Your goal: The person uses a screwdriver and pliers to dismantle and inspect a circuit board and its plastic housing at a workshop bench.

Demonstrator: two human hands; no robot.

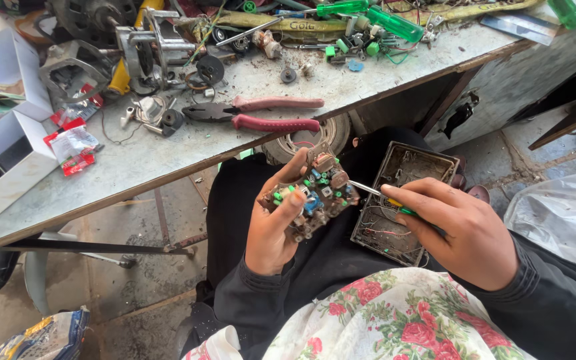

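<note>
My left hand grips a small brown circuit board crowded with green, blue and grey parts, holding it tilted above my lap. My right hand holds a thin screwdriver with a green handle; its metal tip touches the board's right edge. Under my right hand, on my lap, lies an open dark plastic casing with loose wires inside.
A worn grey workbench runs across the top, holding red-handled pliers, metal motor parts, green-handled screwdrivers and small red packets. A tyre sits under the bench edge. A plastic bag lies at the right.
</note>
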